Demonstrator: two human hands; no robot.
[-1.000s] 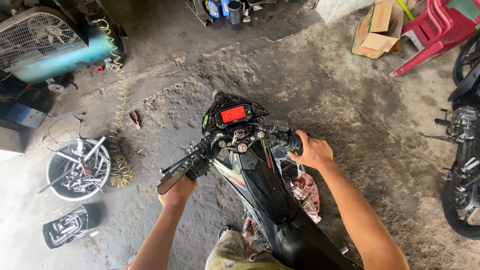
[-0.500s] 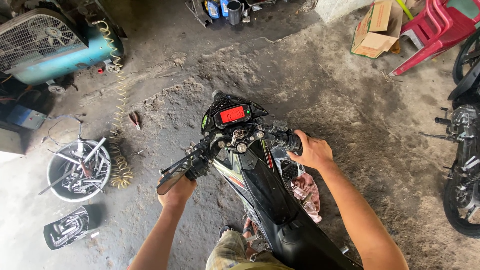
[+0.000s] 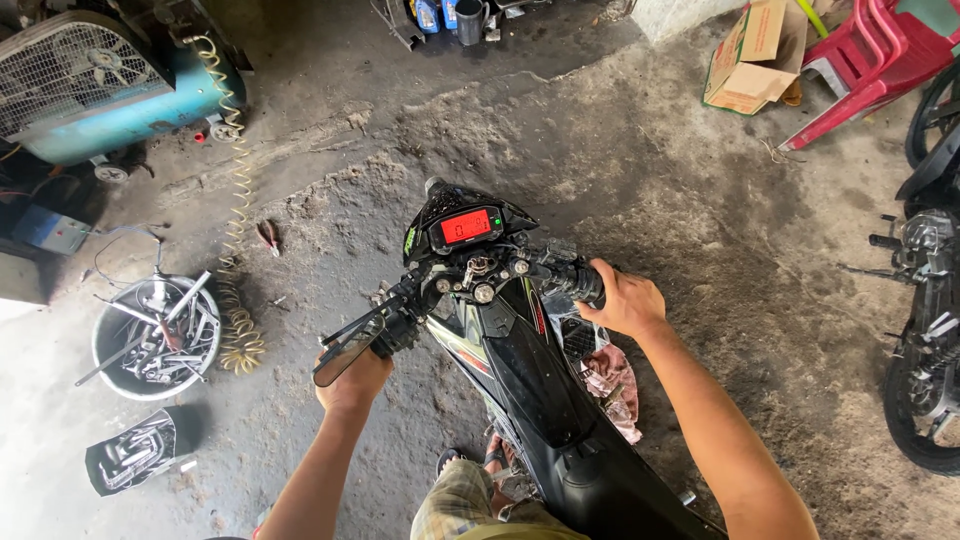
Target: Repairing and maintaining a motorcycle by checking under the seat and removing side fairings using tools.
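We see a black motorcycle [image 3: 530,390] standing on the stained concrete floor [image 3: 700,230], its nose toward the far wall and its red-lit instrument panel [image 3: 467,227] glowing at the front. The right hand [image 3: 630,300] is wrapped around the black right handlebar grip [image 3: 578,283], fingers curled closed over it. The left hand [image 3: 352,378] sits at the left handlebar grip [image 3: 397,330], under the narrow dark mirror [image 3: 345,355] that juts toward us; the mirror covers the fingers, so we cannot tell for sure how tightly they close, though they seem to clasp the grip. A pinkish rag [image 3: 610,380] lies on the floor just beside the motorcycle's right flank. Toward the floor's left edge stands a round grey tub of metal tools [image 3: 155,335], with a coiled yellow air hose [image 3: 238,250] running from it up to a blue compressor tank [image 3: 130,110] in the far-left corner. A cardboard box [image 3: 750,60] and red plastic chair [image 3: 865,70] stand at the far right.
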